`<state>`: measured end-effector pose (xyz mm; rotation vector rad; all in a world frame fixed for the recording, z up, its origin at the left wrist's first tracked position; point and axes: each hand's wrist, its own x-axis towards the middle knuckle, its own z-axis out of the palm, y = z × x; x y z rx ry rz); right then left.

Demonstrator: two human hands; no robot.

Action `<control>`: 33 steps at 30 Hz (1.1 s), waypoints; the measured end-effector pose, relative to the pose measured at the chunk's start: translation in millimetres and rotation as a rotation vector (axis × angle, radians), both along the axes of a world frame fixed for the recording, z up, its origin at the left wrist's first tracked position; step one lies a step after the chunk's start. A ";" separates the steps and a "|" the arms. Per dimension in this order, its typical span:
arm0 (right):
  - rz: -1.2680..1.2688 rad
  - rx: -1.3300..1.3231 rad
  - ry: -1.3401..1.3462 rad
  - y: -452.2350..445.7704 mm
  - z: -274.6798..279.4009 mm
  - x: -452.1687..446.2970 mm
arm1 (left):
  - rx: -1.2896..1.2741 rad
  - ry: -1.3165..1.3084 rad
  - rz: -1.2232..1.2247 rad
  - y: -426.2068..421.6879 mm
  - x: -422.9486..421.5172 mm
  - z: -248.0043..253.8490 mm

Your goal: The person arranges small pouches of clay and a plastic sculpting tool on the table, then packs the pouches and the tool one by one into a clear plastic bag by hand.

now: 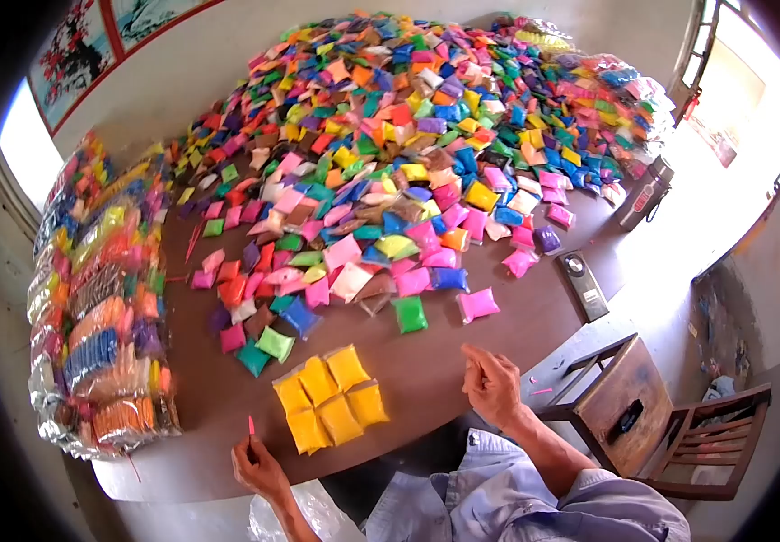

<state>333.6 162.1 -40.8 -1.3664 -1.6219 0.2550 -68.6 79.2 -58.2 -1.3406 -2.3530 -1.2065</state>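
Note:
Between the fingertips of my left hand (261, 470) a thin, pointed pink plastic piece (251, 425) sticks up at the table's near edge. Just to the right of it lies a block of yellow packets (326, 397), several small clear-wrapped pouches set side by side in two rows; neither hand touches them. My right hand (491, 384) is held above the near right part of the table, fingers curled together; whether anything is inside them is hidden. Nearest beyond it are a pink packet (478, 305) and a green packet (410, 314).
A large heap of coloured packets (363, 135) covers the far side of the brown table (426, 361). Bagged packets (105, 334) are stacked along the left. At the right are a black flask (647, 194), a dark rectangular device (581, 285) and a wooden chair (715, 434).

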 end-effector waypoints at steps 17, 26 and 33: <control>0.048 0.075 0.030 10.6 7.2 5.0 | -0.024 0.296 -0.121 18.4 13.3 21.0; 0.076 -0.002 -0.058 11.2 9.6 6.4 | -0.108 0.189 -0.038 13.5 1.8 2.0; 0.094 -0.003 -0.060 16.2 14.8 4.8 | -0.115 0.066 0.000 13.3 3.6 1.1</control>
